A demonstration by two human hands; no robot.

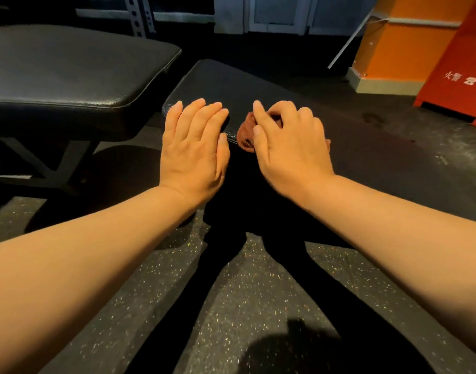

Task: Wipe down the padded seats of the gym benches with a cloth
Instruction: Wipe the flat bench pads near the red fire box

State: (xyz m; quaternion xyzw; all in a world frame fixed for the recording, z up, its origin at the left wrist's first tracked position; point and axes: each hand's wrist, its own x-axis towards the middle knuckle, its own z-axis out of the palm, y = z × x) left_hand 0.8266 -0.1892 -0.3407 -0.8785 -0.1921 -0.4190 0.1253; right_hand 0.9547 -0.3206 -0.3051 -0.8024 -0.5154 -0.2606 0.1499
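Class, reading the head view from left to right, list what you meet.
Large black bench pad → left hand → reddish-brown cloth → right hand → red stand.

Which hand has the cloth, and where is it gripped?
The right hand grips the bunched brown cloth from above; the left hand holds nothing.

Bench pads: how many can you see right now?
2. One large pad at upper left; one narrower pad ahead, under both hands. Others may lie outside the frame.
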